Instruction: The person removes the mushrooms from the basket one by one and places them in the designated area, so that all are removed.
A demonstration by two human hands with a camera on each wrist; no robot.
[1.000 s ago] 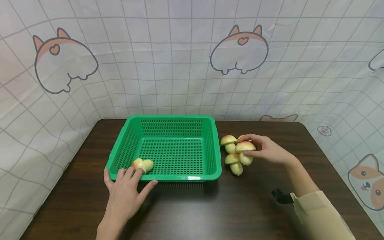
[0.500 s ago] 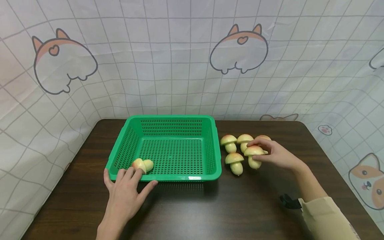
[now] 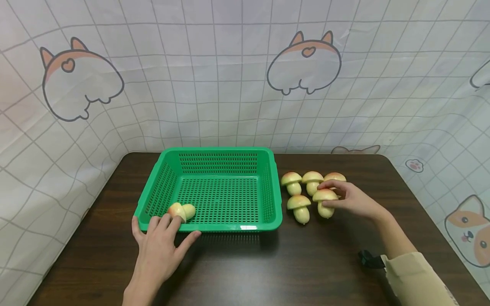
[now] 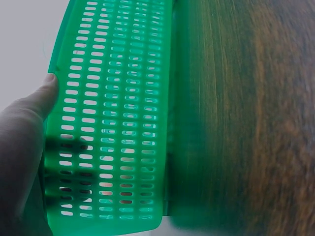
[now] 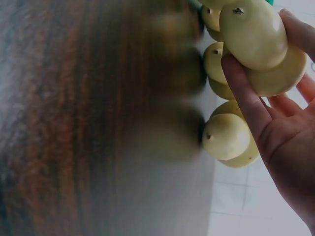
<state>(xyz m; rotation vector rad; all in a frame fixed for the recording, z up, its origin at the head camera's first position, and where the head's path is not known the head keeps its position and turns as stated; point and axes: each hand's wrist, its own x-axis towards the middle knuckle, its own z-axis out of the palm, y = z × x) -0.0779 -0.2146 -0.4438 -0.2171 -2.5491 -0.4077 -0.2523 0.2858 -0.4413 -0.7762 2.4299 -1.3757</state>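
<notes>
My left hand (image 3: 158,244) grips the near rim of a green perforated basket (image 3: 277,197) at its left corner, fingers hooked over inside. In the left wrist view, the thumb (image 4: 44,93) lies along the rim outside, and finger shadows show through the holes. Close to those fingers a yellow-green toy mushroom (image 3: 189,211) lies in the basket. Right of the basket, my right hand (image 3: 354,199) pinches another toy mushroom (image 3: 325,208) between thumb and fingers, its cap up and stem toward me. The right wrist view shows this mushroom's stem end (image 5: 253,34) close up.
Several more toy mushrooms stand on the dark wooden table (image 3: 245,267) around the right hand: one at left front (image 3: 300,208), others behind (image 3: 292,182). A white grid-patterned cloth (image 3: 229,85) with dog drawings hangs behind the table.
My right hand has moved rightward and slightly down with its mushroom, out of the cluster to the right end of the front row. The left hand and basket stay put.
</notes>
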